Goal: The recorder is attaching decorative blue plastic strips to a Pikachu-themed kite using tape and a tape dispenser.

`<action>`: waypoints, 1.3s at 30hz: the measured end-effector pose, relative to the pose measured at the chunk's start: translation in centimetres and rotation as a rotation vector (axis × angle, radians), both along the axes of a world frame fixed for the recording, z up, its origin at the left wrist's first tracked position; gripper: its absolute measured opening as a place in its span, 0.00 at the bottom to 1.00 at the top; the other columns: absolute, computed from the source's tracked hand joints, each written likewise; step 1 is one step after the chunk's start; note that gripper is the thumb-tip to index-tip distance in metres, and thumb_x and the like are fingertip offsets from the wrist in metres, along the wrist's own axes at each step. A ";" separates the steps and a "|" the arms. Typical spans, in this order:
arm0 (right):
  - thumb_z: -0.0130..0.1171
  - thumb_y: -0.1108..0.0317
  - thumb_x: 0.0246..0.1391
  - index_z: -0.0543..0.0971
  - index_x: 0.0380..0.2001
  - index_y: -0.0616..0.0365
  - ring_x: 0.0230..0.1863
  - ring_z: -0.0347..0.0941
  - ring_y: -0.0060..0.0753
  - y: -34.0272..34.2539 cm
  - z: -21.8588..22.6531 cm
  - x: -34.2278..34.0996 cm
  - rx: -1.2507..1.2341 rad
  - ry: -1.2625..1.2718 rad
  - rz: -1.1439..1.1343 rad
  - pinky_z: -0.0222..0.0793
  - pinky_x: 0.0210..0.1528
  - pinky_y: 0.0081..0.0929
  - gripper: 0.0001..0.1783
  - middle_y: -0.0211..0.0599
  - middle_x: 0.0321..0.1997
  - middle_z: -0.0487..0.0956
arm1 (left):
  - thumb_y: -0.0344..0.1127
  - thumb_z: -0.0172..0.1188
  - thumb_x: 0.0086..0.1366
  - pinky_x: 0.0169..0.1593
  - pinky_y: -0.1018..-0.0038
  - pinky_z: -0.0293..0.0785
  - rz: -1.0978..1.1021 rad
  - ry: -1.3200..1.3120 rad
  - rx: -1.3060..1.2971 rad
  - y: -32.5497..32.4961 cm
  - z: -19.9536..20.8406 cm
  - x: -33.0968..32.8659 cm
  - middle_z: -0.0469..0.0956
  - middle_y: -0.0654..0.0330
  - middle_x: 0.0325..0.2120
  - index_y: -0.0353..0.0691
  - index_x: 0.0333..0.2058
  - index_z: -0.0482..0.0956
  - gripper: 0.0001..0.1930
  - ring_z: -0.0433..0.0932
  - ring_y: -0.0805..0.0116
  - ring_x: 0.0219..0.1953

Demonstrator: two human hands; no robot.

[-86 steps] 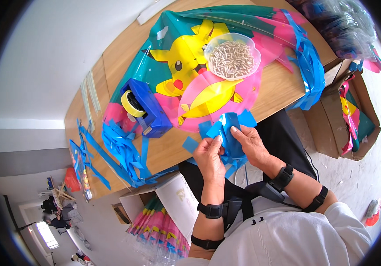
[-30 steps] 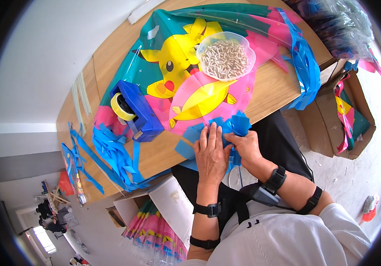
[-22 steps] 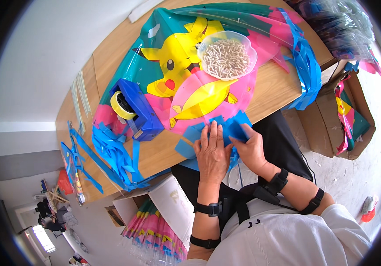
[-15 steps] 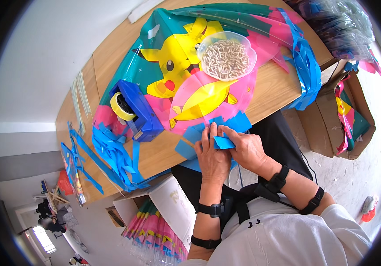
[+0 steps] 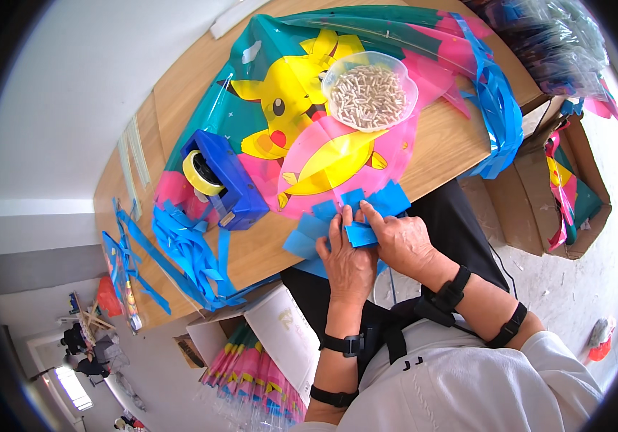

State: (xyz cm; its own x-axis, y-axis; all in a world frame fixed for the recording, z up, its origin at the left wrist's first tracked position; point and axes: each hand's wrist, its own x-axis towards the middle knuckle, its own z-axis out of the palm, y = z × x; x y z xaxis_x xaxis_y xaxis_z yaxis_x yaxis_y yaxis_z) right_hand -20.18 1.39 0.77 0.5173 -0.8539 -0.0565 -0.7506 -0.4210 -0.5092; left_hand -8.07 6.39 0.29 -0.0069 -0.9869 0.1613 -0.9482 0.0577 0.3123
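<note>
My left hand (image 5: 350,263) and my right hand (image 5: 404,243) meet at the near edge of the table, their fingertips close together. Between them is a folded blue plastic strip (image 5: 361,235), which the right hand pinches and the left fingers press against. More blue strip pieces (image 5: 389,199) fan out just beyond the fingertips, beside the lower edge of a large printed plastic sheet (image 5: 266,108) in green, pink and yellow. The undersides of my fingers and thumbs are hidden. On the sheet stands a clear scalloped bowl (image 5: 411,108) full of short whitish tubes.
Left of the hands sits a blue tape dispenser (image 5: 241,198) with a yellow roll. Blue ribbons (image 5: 187,255) hang over the left edge, more ribbons (image 5: 500,122) at the right. Boxes (image 5: 517,194) of printed sheets stand on the floor, one (image 5: 280,335) below left. Thin white rods (image 5: 133,155) lie far left.
My left fingers have shifted slightly and spread a little at the blue strip. The right hand stays nearly in place, and the view has moved a touch.
</note>
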 end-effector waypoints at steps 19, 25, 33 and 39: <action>0.52 0.72 0.47 0.66 0.59 0.54 0.22 0.76 0.43 -0.1 -0.7 -0.2 -0.058 0.072 0.036 0.70 0.25 0.38 0.31 0.43 0.22 0.78 | 0.29 0.61 0.56 0.22 0.79 0.66 0.949 1.152 -0.102 -4.7 6.9 17.9 0.71 0.65 0.19 0.36 0.27 0.77 0.04 0.67 0.78 0.20; 0.52 0.73 0.47 0.65 0.60 0.54 0.22 0.76 0.43 0.0 -0.7 -0.2 -0.056 0.060 0.033 0.70 0.26 0.38 0.32 0.42 0.22 0.78 | 0.27 0.61 0.56 0.31 0.67 0.73 0.932 1.378 -0.218 -4.9 6.0 18.2 0.70 0.60 0.24 0.36 0.26 0.74 0.04 0.71 0.70 0.26; 0.52 0.73 0.46 0.63 0.61 0.55 0.22 0.76 0.44 0.1 -0.8 -0.2 -0.062 0.064 0.043 0.71 0.26 0.38 0.34 0.42 0.22 0.77 | 0.24 0.59 0.56 0.40 0.65 0.74 0.636 1.550 -0.518 -2.6 4.0 16.3 0.71 0.62 0.29 0.36 0.27 0.73 0.04 0.71 0.70 0.33; 0.52 0.74 0.46 0.63 0.61 0.55 0.22 0.76 0.44 0.1 -1.2 -0.3 -0.056 0.069 0.043 0.71 0.26 0.38 0.34 0.42 0.22 0.77 | 0.26 0.59 0.57 0.39 0.66 0.70 0.812 1.556 -0.509 -2.4 4.1 14.3 0.71 0.64 0.28 0.39 0.27 0.73 0.03 0.69 0.73 0.34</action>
